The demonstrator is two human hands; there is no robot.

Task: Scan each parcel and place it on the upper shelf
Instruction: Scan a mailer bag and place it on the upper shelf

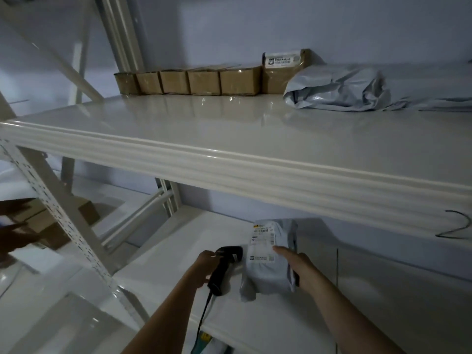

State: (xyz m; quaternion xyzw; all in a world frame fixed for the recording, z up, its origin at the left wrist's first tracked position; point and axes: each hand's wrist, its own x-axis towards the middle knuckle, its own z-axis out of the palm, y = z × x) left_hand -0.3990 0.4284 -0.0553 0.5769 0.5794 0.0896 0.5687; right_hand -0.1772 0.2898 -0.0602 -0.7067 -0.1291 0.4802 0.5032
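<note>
Left hand [204, 267]: fingers curled round the grip of a black handheld scanner [226, 267]; the scanner head points toward the parcel just beside it. A dark cable [203, 320] runs from the base of the grip down toward the bottom edge of the view.

Right hand [297, 267]: grips a grey poly-mailer parcel [269, 261] along its right edge, thumb lying on the front face near the label, the other fingers hidden behind the bag. The parcel stands upright, white shipping label [263, 241] facing the camera, its lower end at the lower shelf [178, 254]; whether it rests there or is held just above cannot be told.

Upper shelf [204, 139]: white, glossy, with a ribbed front lip and a handwritten "2" [456, 224] at the right end of the lip. At the back, a row of five small brown cartons [189, 81] side by side, touching. To their right, a taller brown carton [283, 70] with a label on top. Further right, a crumpled grey poly bag [337, 89] lying flat.

Left margin: a white perforated upright [61, 215] of the rack; beyond it, brown cardboard boxes [51, 226] low down, and another person's hand [12, 233], dim and blurred.
</note>
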